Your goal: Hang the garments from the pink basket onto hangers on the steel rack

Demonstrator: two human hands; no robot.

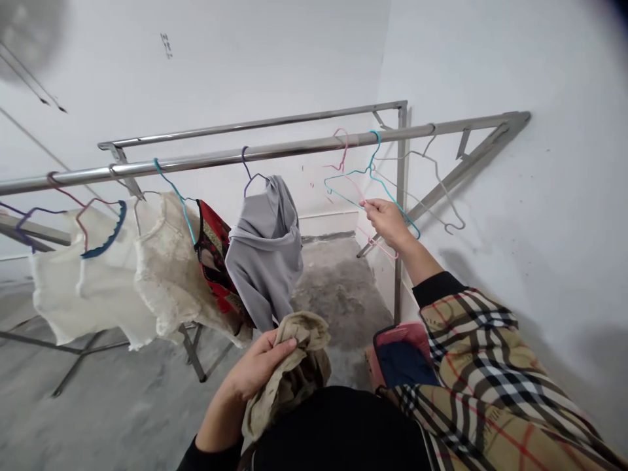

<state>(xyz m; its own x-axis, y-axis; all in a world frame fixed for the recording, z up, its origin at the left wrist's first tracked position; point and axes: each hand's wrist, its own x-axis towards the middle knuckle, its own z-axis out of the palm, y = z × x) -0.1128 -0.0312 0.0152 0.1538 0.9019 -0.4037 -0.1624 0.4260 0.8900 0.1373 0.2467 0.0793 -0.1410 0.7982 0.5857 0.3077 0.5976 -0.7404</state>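
Observation:
My left hand (258, 369) is closed on a bunched khaki garment (299, 350) held low in front of my body. Up at the right, my right hand (385, 222) pinches a pink clothes hanger (343, 154), whose hook is up near the metal rail (294, 149); whether it still rests on the rail I cannot tell. A turquoise hanger (387, 186) hangs right beside that hand, and a grey hanger (444, 186) is further right. Left of these, a grey hooded garment (267, 252) hangs on a purple hanger (245, 171).
Along the rail to the left hang a red patterned garment (216, 261), a cream lacy top (167, 268) and a white top (53, 281). A pink container (400, 332) with dark blue cloth (407, 363) stands on the floor at the right. White walls (540, 196) enclose the corner.

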